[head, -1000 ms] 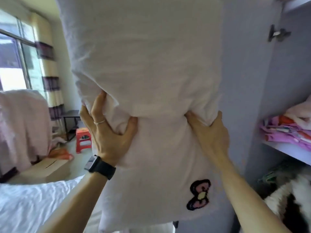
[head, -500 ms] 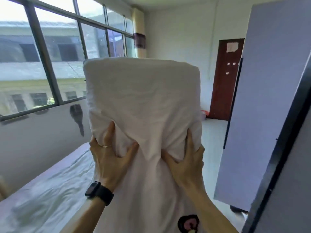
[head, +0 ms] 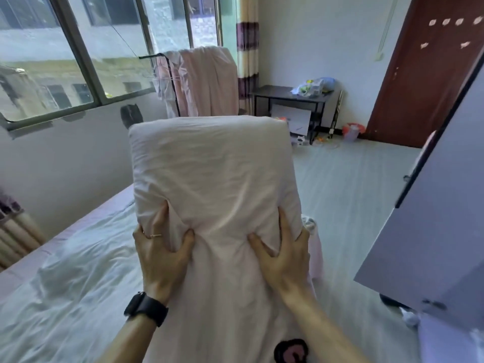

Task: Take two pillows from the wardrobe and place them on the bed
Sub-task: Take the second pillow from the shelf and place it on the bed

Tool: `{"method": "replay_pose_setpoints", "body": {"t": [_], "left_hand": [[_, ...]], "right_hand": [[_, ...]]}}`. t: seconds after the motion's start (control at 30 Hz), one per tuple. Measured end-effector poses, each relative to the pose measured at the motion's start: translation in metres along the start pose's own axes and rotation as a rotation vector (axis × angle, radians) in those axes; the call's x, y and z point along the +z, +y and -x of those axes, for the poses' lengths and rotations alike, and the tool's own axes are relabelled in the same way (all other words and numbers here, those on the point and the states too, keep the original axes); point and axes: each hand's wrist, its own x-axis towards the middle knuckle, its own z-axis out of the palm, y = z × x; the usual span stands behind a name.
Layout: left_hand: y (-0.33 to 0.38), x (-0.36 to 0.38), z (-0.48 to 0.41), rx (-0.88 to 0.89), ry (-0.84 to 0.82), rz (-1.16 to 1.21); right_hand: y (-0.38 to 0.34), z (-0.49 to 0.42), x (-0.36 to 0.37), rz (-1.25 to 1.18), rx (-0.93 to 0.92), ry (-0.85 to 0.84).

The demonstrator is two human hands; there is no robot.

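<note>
A large pale pink pillow (head: 212, 176) stands upright in front of me, with a pink bow patch near its bottom edge. My left hand (head: 162, 255), with a ring and a black watch, grips its left side. My right hand (head: 282, 255) grips its right side. The pillow hangs over the edge of the bed (head: 68, 279), which is covered in a rumpled white sheet at the lower left. The open wardrobe door (head: 429, 231) is at the right. No second pillow shows.
A clothes rack with pink bedding (head: 201, 82) stands by the window. A black desk (head: 290, 100) with bags sits at the far wall. A brown door (head: 424, 72) is at the back right. A radiator (head: 15, 239) is at the left. Pale floor (head: 348, 184) lies beyond the pillow.
I have turned away from the wardrobe towards the bed. The pillow has come down from above head height to chest height, still gripped by both hands.
</note>
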Motion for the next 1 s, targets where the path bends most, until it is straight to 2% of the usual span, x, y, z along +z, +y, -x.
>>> {"method": "replay_pose_setpoints", "body": {"t": [0.17, 0.43, 0.63, 1.0], "left_hand": [[-0.005, 0.061, -0.048, -0.044, -0.039, -0.012], [0.0, 0.174, -0.11, -0.068, -0.087, -0.027], [0.012, 0.296, -0.165, -0.079, -0.104, -0.076], [0.037, 0.53, -0.268, -0.131, -0.045, -0.027]], "right_hand": [[0.016, -0.072, 0.015, 0.078, 0.002, 0.022], [0.061, -0.194, 0.021, 0.071, 0.007, -0.015], [0.124, -0.313, 0.022, 0.068, 0.054, -0.024], [0.229, -0.556, 0.016, 0.112, -0.002, -0.064]]}}
